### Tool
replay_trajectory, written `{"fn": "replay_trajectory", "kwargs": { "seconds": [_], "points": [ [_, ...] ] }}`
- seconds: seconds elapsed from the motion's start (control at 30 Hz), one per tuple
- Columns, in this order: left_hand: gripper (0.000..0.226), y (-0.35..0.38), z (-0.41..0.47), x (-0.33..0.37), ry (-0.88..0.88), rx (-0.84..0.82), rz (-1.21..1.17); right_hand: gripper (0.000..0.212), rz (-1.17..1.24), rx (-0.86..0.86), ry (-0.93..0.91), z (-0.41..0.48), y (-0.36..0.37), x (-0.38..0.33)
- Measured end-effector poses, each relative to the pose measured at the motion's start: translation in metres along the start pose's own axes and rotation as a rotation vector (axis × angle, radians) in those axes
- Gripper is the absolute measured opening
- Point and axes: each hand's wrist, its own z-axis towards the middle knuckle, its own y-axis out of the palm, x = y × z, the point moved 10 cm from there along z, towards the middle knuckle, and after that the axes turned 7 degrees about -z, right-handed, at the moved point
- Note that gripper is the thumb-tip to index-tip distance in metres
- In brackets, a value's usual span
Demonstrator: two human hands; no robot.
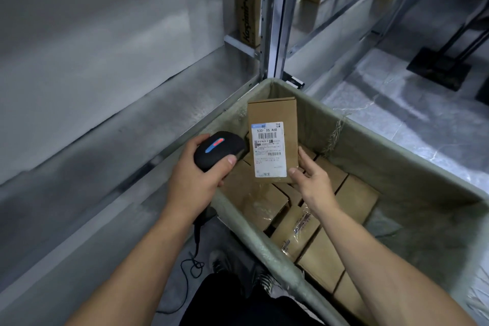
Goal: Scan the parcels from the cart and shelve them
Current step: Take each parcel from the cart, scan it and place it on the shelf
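1. Right hand point(313, 180) grips the lower corner of one parcel point(272, 114), holding it upright above the cart at centre frame with its label point(269, 149) facing the camera
2. Left hand point(195, 182) is wrapped round the scanner point(218, 149), left of centre, nose just beside the label
3. Cart point(397, 145), lower right, holds many more parcels point(352, 201)
4. Looks like the scan step for this one; shelving on the rack point(105, 47) at upper left not yet done, bulk of the load remains

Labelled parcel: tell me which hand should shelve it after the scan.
Right, probably. The right hand holds the labelled parcel by its lower end above the cart. The left hand is wrapped round the scanner, so it is not free to carry.
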Motion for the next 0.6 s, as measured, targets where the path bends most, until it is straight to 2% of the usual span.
{"fn": "replay_trajectory", "kwargs": {
  "seconds": [0.27,0.5,0.6],
  "points": [
    [0.05,-0.016,-0.028,0.019,0.072,0.015,-0.04,0.062,-0.022,0.121,-0.14,-0.028,-0.001,-0.049],
    [0.062,-0.044,-0.064,0.022,0.094,-0.013,-0.129,0.063,-0.098,0.201,-0.211,-0.076,0.011,-0.069],
    [0.056,-0.064,-0.088,0.025,0.101,-0.013,-0.153,0.062,-0.089,0.238,-0.237,-0.108,0.018,-0.076]
  ]
}}
